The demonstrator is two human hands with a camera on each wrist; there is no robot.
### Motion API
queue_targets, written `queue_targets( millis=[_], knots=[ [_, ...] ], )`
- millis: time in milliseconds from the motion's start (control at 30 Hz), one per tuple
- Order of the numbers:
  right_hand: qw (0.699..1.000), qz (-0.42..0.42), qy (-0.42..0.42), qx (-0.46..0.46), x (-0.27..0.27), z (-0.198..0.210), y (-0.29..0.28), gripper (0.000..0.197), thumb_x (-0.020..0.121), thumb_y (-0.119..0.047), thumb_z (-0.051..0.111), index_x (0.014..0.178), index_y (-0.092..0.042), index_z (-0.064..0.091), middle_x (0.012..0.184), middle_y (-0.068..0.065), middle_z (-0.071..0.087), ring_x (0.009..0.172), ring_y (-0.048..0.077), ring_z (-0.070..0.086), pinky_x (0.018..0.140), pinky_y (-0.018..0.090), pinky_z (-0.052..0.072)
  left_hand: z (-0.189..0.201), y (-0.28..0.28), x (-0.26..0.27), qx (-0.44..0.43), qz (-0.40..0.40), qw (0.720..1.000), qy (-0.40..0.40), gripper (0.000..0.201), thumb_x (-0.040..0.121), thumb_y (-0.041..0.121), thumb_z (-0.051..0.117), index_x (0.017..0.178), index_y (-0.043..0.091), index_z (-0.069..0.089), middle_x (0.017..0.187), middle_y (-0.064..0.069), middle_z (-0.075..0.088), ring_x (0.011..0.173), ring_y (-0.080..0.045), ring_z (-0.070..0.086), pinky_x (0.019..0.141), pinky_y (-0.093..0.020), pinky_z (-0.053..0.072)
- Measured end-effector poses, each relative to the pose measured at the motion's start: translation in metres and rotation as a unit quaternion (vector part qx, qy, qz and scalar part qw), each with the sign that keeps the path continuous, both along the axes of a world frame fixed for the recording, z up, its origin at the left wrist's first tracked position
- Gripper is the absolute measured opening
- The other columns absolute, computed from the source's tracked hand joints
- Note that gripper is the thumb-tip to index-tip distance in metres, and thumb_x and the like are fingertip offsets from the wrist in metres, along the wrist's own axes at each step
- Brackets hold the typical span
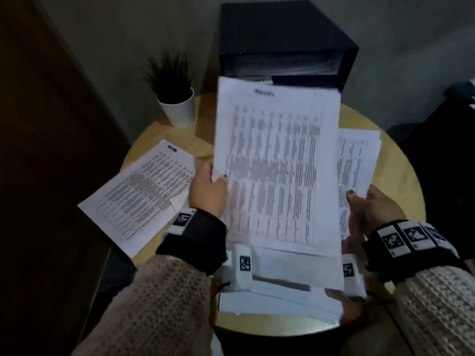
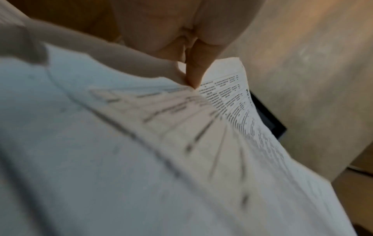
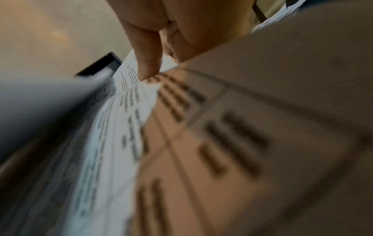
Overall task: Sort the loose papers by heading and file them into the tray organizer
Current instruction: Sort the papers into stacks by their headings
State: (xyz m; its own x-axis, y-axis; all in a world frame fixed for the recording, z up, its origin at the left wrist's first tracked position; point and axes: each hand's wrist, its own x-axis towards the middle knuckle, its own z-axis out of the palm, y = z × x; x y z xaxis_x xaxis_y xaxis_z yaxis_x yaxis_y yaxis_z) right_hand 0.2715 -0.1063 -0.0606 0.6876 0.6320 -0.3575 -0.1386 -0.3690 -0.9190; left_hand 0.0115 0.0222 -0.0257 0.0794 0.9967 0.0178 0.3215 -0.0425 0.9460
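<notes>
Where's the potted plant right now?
In the head view, the potted plant stands at the table's far left edge, left of the black tray organizer and behind the loose sheet.

The room is dim, lit softly from somewhere off to the side. A plain grey-beige wall (image 1: 133,34) runs behind a round, light wooden table (image 1: 401,176). At the far left of the tabletop stands a small artificial grass plant (image 1: 169,73) in a white pot (image 1: 180,111), close to the wall. A dark brown wooden panel (image 1: 38,150), perhaps a door, fills the left side. To the right, beyond the table's edge, lies dark furniture (image 1: 442,150), too shadowed to make out.
</notes>
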Motion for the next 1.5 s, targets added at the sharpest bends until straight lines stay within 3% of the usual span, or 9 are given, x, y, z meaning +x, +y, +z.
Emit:
queue_targets(
  millis=[300, 433, 500, 567, 700, 833, 1167, 1300, 1500],
  knots=[
    [0.996, -0.002, 0.078, 0.041, -0.014, -0.001, 0.010, 0.027, 0.095, -0.012, 0.047, 0.118, -0.017, 0.061, 0.075, -0.006, 0.074, 0.065, 0.012, 0.071, 0.057, 0.021, 0.054, -0.025, -0.017, 0.015, -0.155, -0.049, 0.984, 0.068, 0.028, 0.097, 0.020, 0.049, 0.125, 0.021, 0.047, 0.104, 0.003, 0.055, 0.091, -0.022, 0.052, 0.078, -0.027, 0.038],
    [0.992, -0.072, 0.096, 0.022, -0.021, 0.011, 0.009, 0.045, 0.095, -0.046, 0.042, 0.101, -0.004, 0.058, 0.055, -0.006, 0.061, 0.045, 0.009, 0.053, 0.027, 0.005, 0.028, -0.031, -0.020, 0.019, -0.171, -0.072, 0.979, 0.079, 0.029, 0.097, 0.022, 0.049, 0.126, 0.019, 0.047, 0.112, 0.001, 0.058, 0.092, -0.019, 0.051, 0.077, -0.025, 0.036],
    [0.991, -0.025, 0.126, 0.026, -0.021, 0.011, 0.005, 0.053, 0.091, -0.055, 0.046, 0.106, -0.007, 0.062, 0.065, -0.012, 0.067, 0.046, 0.002, 0.049, 0.035, 0.010, 0.033, -0.033, -0.023, 0.021, -0.169, -0.089, 0.977, 0.089, 0.026, 0.098, 0.022, 0.049, 0.123, 0.020, 0.049, 0.108, 0.001, 0.058, 0.092, -0.020, 0.053, 0.076, -0.025, 0.038],
    [0.997, 0.010, 0.077, -0.002, -0.025, 0.011, 0.004, 0.021, 0.091, -0.036, 0.057, 0.082, -0.017, 0.060, 0.076, 0.003, 0.069, 0.049, 0.001, 0.050, 0.046, 0.018, 0.036, -0.036, -0.027, 0.024, -0.159, -0.105, 0.978, 0.084, 0.024, 0.096, 0.020, 0.053, 0.120, 0.021, 0.050, 0.109, 0.002, 0.061, 0.095, -0.020, 0.057, 0.078, -0.026, 0.042],
    [0.957, 0.095, -0.193, -0.194, -0.014, 0.010, 0.003, 0.038, 0.089, -0.015, 0.061, 0.063, -0.013, 0.033, 0.058, 0.006, 0.037, 0.056, 0.020, 0.038, 0.049, 0.027, 0.026, -0.045, -0.023, 0.021, -0.160, -0.069, 0.979, 0.105, 0.020, 0.090, 0.021, 0.061, 0.109, 0.022, 0.060, 0.121, -0.004, 0.053, 0.101, -0.023, 0.059, 0.089, -0.027, 0.045],
    [0.920, 0.115, -0.228, -0.296, 0.000, -0.001, 0.002, 0.037, 0.090, -0.019, 0.060, 0.065, -0.012, 0.034, 0.062, 0.008, 0.043, 0.057, 0.018, 0.039, 0.050, 0.028, 0.026, -0.051, -0.009, 0.009, -0.194, -0.012, 0.970, 0.146, 0.042, 0.090, 0.025, 0.060, 0.130, 0.019, 0.051, 0.134, -0.008, 0.049, 0.118, -0.028, 0.053, 0.103, -0.034, 0.042],
    [0.903, 0.148, -0.225, -0.336, 0.005, -0.004, 0.003, 0.037, 0.092, -0.025, 0.058, 0.067, -0.011, 0.034, 0.065, 0.008, 0.045, 0.067, 0.022, 0.044, 0.055, 0.031, 0.028, -0.051, -0.018, 0.015, -0.156, -0.046, 0.983, 0.086, 0.022, 0.092, 0.020, 0.058, 0.112, 0.014, 0.066, 0.106, -0.005, 0.069, 0.091, -0.022, 0.061, 0.081, -0.027, 0.047],
    [0.920, 0.123, -0.209, -0.308, 0.008, -0.006, 0.003, 0.039, 0.090, -0.022, 0.061, 0.064, -0.012, 0.033, 0.062, 0.007, 0.044, 0.064, 0.022, 0.044, 0.051, 0.030, 0.027, -0.043, -0.009, 0.008, -0.119, -0.008, 0.989, 0.093, 0.027, 0.098, 0.016, 0.047, 0.121, 0.013, 0.059, 0.116, -0.011, 0.064, 0.110, -0.033, 0.057, 0.091, -0.035, 0.045],
    [0.909, 0.123, -0.223, -0.330, 0.012, -0.007, 0.002, 0.040, 0.092, -0.025, 0.058, 0.065, -0.011, 0.032, 0.065, 0.009, 0.043, 0.076, 0.026, 0.047, 0.067, 0.031, 0.033, -0.003, 0.011, -0.016, 0.032, 0.121, 0.990, 0.066, 0.020, 0.100, 0.015, 0.041, 0.114, 0.010, 0.055, 0.090, -0.003, 0.055, 0.074, -0.021, 0.048, 0.054, -0.016, 0.029]
  ],
)
